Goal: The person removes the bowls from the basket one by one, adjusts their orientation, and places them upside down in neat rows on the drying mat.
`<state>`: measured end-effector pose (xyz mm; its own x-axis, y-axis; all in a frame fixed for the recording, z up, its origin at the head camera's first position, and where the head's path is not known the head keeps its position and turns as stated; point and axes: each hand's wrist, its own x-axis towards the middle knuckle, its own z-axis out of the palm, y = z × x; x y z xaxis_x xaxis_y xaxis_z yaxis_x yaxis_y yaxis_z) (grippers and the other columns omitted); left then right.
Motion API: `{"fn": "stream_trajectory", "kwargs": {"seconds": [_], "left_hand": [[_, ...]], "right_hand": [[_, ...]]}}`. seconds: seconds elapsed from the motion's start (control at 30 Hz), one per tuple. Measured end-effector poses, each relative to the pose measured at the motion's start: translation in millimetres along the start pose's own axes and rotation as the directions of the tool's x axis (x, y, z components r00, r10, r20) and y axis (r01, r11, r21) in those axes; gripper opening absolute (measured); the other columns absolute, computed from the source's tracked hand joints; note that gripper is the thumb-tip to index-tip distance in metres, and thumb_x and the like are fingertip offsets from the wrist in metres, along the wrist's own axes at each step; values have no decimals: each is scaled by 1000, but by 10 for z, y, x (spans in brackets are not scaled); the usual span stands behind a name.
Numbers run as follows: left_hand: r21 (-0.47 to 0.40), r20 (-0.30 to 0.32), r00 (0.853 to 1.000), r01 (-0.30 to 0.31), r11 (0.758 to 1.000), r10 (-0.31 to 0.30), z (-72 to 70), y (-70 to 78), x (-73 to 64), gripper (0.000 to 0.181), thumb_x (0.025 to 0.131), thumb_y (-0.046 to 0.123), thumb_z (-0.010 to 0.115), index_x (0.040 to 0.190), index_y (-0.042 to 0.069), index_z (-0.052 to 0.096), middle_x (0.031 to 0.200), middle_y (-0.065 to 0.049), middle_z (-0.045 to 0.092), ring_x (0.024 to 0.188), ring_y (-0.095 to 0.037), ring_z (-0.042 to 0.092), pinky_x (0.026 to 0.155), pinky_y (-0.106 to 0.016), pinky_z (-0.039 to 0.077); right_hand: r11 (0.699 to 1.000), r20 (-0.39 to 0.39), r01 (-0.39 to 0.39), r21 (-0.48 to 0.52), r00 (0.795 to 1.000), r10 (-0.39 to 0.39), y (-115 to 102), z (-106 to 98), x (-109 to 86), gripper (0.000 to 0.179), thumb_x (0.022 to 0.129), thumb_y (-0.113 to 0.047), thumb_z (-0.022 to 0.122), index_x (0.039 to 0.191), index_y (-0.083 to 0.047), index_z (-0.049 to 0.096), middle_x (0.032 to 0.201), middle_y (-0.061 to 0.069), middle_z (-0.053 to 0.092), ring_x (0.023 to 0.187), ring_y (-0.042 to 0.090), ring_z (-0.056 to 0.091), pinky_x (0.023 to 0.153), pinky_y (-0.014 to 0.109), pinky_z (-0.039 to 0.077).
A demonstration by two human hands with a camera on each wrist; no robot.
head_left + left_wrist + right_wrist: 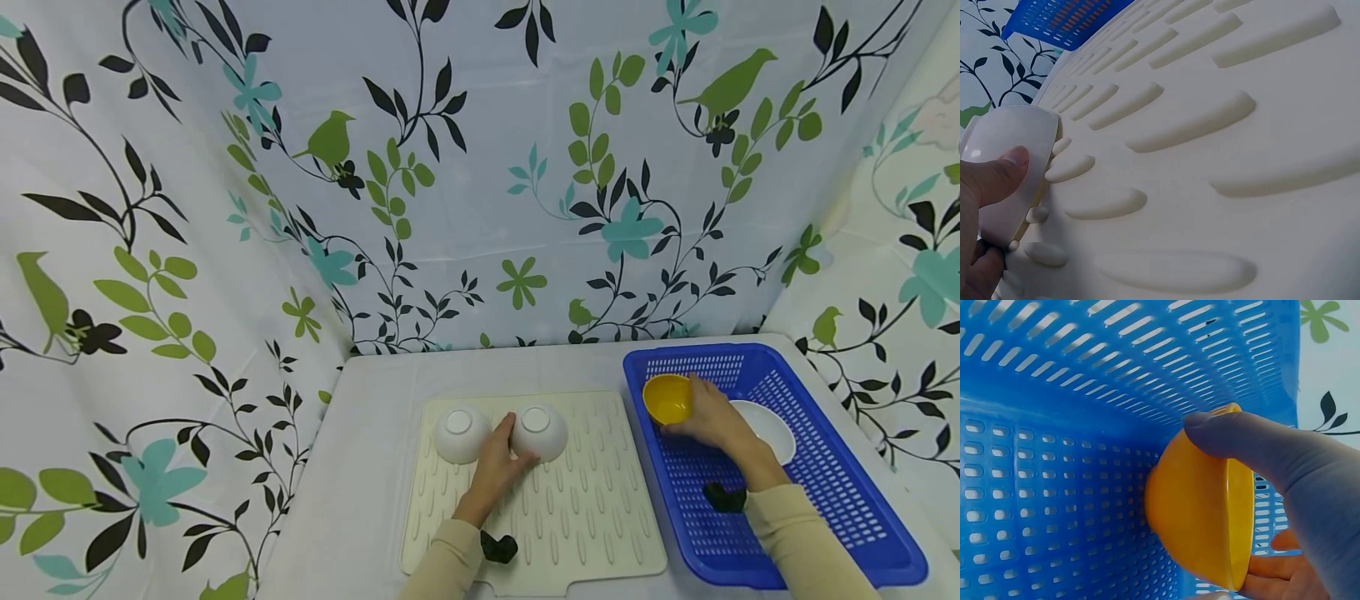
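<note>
Two white bowls stand upside down on a cream ridged drying mat [570, 517]. My left hand [498, 467] grips the right-hand white bowl [542, 435], its thumb on the side of the bowl in the left wrist view. The other white bowl [461, 435] sits just left of my fingers. Over at the right, my right hand [708, 417] holds a yellow bowl [1194, 506] by its rim, thumb on the outer side. That bowl is inside the blue basket [862, 508], near the basket's left wall. Behind my right wrist, a white dish [772, 429] lies partly hidden in the basket.
A white-covered table [337, 500] carries the mat and, right beside it, the basket. Curtains [480, 167] with birds and leaves hang behind the table and on both sides. Dark wrist bands [498, 547] show on both arms.
</note>
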<state>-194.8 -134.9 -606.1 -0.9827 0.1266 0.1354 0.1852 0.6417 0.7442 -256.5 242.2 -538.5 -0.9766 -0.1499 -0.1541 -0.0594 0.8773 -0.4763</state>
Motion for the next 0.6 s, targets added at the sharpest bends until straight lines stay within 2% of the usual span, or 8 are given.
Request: {"fn": "stream_trajectory", "kwargs": {"seconds": [0.4, 0.6], "left_hand": [[17, 2, 1000, -7, 1000, 7, 3, 5, -14, 85, 85, 23, 81, 150, -9, 36, 154, -27, 42, 142, -37, 45, 114, -42, 46], [21, -3, 1000, 3, 1000, -3, 17, -10, -24, 85, 85, 24, 81, 150, -7, 36, 155, -26, 41, 143, -37, 44, 116, -43, 44]], "right_hand": [[998, -92, 39, 41, 995, -35, -71, -154, -172, 122, 74, -41, 85, 150, 20, 12, 140, 47, 33, 116, 58, 45, 100, 75, 43], [998, -117, 56, 5, 992, -55, -167, -288, -257, 122, 73, -42, 84, 150, 20, 12, 143, 48, 31, 122, 61, 40, 102, 77, 39]]}}
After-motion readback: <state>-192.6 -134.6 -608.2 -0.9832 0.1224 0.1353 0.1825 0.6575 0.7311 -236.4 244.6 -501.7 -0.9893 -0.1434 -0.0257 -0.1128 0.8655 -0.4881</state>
